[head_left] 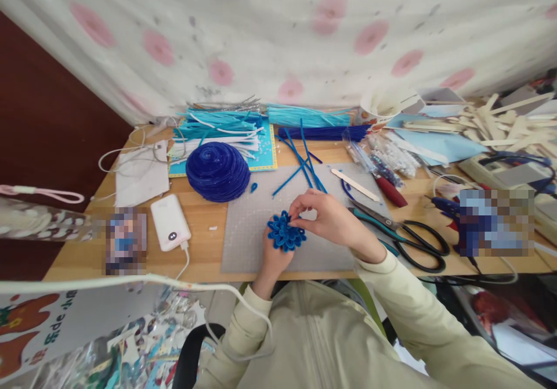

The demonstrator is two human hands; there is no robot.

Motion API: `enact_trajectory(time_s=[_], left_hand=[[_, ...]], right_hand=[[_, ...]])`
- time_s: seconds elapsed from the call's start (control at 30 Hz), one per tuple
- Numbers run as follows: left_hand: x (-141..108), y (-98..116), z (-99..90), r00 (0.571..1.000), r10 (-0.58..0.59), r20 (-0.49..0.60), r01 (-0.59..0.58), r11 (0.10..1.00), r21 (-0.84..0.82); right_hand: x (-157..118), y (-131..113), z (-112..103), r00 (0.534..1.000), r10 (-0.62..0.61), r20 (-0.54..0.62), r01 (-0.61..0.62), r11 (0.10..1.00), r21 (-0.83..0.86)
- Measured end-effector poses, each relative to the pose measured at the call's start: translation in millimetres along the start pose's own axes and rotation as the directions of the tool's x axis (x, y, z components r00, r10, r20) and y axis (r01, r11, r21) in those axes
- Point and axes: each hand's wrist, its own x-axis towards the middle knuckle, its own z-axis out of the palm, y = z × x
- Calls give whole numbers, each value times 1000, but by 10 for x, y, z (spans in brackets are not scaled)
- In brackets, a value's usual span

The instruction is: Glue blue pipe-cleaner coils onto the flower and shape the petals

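Observation:
A blue pipe-cleaner flower point(287, 232) with looped petals is held over the grey mat point(243, 249). My left hand point(276, 264) is closed on it from below, and the flower hides most of those fingers. At its upper right edge, my right hand point(319, 218) pinches a petal between thumb and fingertips. Several loose blue pipe cleaners point(302, 159) lie just beyond my hands. A dark blue coiled dome point(217, 171) sits to the left, with a small blue loop point(254, 187) beside it.
Black-handled scissors point(422, 241), pliers point(369, 218) and a wooden stick point(354, 184) lie on the right, near a blue glue gun point(456, 215). A white power bank point(170, 223) is at left; its cable crosses my left sleeve. Pipe-cleaner bundles point(308, 116) line the back.

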Motion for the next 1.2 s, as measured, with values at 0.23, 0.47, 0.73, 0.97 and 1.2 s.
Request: enact_trajectory(time_s=[0.23,0.47,0.73,0.97,1.2], left_hand=[[16,63,0,994,-107,-3,107,994,-30],[42,149,-10,971,-237,-23,224,943,-247],[42,148,-28,971,-240,-11,230,942,-244],[63,164,-18,971,-238,-14,228,943,-242],[40,81,-9,991,-134,-10,132,984,-123]], right_hand=[[14,-22,5,1000,16,-13,-17,999,-38],[-5,-41,23,999,19,-38,-21,997,-71],[-8,-59,-127,979,-120,-164,98,986,-137],[-25,32,-82,989,-148,-12,142,964,-223],[2,42,-29,984,-172,50,179,953,-243]])
